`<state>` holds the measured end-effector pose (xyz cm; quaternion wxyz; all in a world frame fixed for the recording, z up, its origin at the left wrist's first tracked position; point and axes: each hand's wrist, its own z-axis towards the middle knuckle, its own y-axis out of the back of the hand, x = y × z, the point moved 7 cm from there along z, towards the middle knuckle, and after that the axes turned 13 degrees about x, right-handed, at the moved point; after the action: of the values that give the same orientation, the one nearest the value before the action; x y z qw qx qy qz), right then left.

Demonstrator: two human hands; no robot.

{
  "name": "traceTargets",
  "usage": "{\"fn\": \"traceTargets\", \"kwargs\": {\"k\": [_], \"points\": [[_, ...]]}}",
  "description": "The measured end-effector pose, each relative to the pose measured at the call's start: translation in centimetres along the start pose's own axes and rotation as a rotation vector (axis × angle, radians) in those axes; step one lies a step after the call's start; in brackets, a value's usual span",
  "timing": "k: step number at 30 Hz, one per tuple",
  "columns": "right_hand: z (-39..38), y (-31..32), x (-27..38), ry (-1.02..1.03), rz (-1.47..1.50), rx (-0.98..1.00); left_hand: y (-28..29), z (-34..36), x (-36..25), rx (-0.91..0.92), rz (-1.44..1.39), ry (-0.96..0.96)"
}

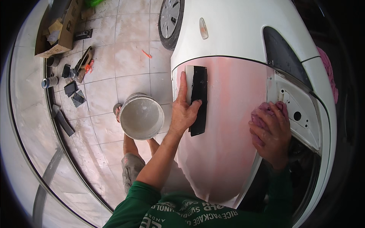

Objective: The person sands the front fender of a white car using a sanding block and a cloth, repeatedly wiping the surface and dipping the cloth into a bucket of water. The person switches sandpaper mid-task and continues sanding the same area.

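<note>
A white car door [230, 140] with a wet, pinkish, streaked surface lies in front of me. My left hand [185, 112] grips a long sanding block [199, 100] wrapped in black sandpaper. The block rests against the door near its left edge, its pale side showing beside my index finger. Over at the door's window edge, my right hand [273, 133] is closed around a crumpled pink cloth [259, 121]. Part of that cloth is hidden beneath my fingers.
A bucket [162, 117] of cloudy water stands on the tiled floor [131, 43], close to my feet. Sandpaper pieces [70, 88], a spray can [49, 82] and a cardboard box [62, 41] are at the left. The front wheel [170, 21] is ahead; another pink cloth [327, 72] hangs far right.
</note>
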<state>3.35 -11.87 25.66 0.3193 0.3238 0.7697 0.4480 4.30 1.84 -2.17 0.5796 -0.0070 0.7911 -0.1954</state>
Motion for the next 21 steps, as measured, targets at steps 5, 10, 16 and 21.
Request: {"fn": "traceTargets", "kwargs": {"k": [5,10,16,21], "points": [[0.8,-2.2,-0.7,0.1,0.144,0.079,-2.5,1.3,0.7,0.032,-0.025,0.084],[1.6,-3.6,-0.8,0.122,0.124,0.176,-2.7,0.2,-0.9,0.022,-0.142,0.08],[1.5,-3.7,-1.0,0.117,0.088,0.26,-2.1,3.8,-1.2,0.077,-0.288,0.16],[1.9,-3.8,-0.8,0.144,0.137,0.338,-1.9,3.3,-2.4,0.03,-0.03,-0.019]]}}
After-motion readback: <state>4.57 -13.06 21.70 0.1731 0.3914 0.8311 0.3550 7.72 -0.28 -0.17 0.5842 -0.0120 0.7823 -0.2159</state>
